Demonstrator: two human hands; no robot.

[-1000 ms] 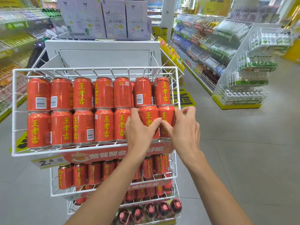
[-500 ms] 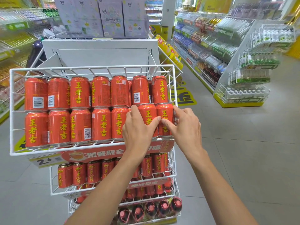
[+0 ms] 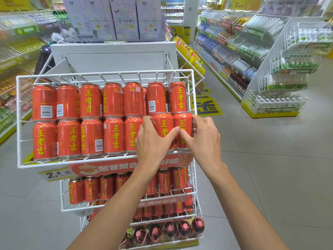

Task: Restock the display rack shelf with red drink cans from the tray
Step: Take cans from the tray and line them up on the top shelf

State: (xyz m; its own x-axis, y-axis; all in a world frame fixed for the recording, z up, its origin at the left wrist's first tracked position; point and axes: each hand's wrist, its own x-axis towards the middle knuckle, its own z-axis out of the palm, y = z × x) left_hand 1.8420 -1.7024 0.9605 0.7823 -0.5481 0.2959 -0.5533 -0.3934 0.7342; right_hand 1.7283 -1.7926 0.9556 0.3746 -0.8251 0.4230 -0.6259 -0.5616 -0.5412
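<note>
The red drink cans [image 3: 113, 136] fill the top shelf [image 3: 104, 73] of the white wire display rack in two rows of seven, running from its left edge to its right edge. In the row nearest the front edge, the left hand [image 3: 153, 143] grips the second can from the right [image 3: 163, 127], with fingers curled over its upper left side and the thumb laid across its front. The right hand [image 3: 204, 139] grips the corner can [image 3: 183, 121] at the front right corner, fingers wrapped round its right side by the wire wall and the thumb on the label. The two thumb tips nearly meet. A red banner [image 3: 111, 166] runs along the front edge, with a price tag [image 3: 54, 175] at its left end. The lower shelf [image 3: 61, 195] holds darker red cans [image 3: 106, 186], and dark bottles [image 3: 170, 229] with red caps line the bottom tier above the grey floor [image 3: 270, 177].
</note>
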